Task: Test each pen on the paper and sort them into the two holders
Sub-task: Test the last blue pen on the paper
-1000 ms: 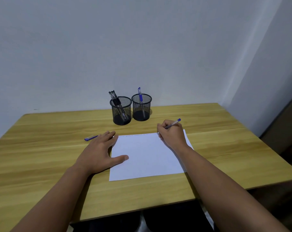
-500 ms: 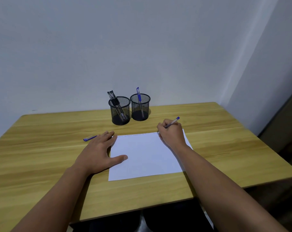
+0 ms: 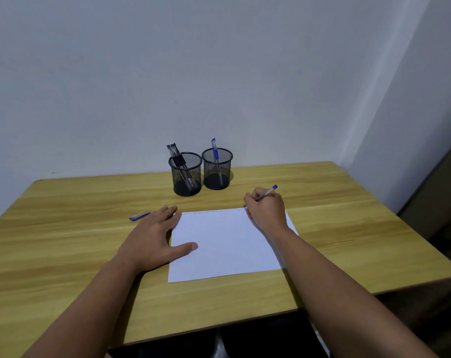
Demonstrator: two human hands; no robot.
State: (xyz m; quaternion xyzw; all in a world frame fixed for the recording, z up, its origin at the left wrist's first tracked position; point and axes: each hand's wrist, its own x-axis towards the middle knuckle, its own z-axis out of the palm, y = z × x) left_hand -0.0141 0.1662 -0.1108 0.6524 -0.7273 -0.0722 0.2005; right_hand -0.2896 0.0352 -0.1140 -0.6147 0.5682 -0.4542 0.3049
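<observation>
A person seated at a wooden desk point(image 3: 64, 254) grips a blue pen point(image 3: 267, 193) in the right hand point(image 3: 267, 211), fingers curled round the barrel, at the far right corner of a white sheet of paper point(image 3: 227, 244). The pen's long axis slants up and to the right, its blue end raised toward the wall and its tip down at the paper's far edge, though the tip itself is hidden behind the fingers. A faint line of marks appears to run along that far edge. The left hand point(image 3: 152, 239) lies flat and spread, fingers straight, with the thumb on the paper's left margin and the rest of the hand on the desk. Just beyond its fingertips a blue pen cap point(image 3: 139, 216) lies on the desk, pointing left and slightly toward the person. Two black mesh holders stand side by side near the wall: the left holder point(image 3: 185, 174) has black pens point(image 3: 176, 156) leaning left, the right holder point(image 3: 217, 168) one blue-capped pen point(image 3: 214, 151) nearly upright. Bare desk stretches between the paper and the holders, and wider still to the left and right edges.
</observation>
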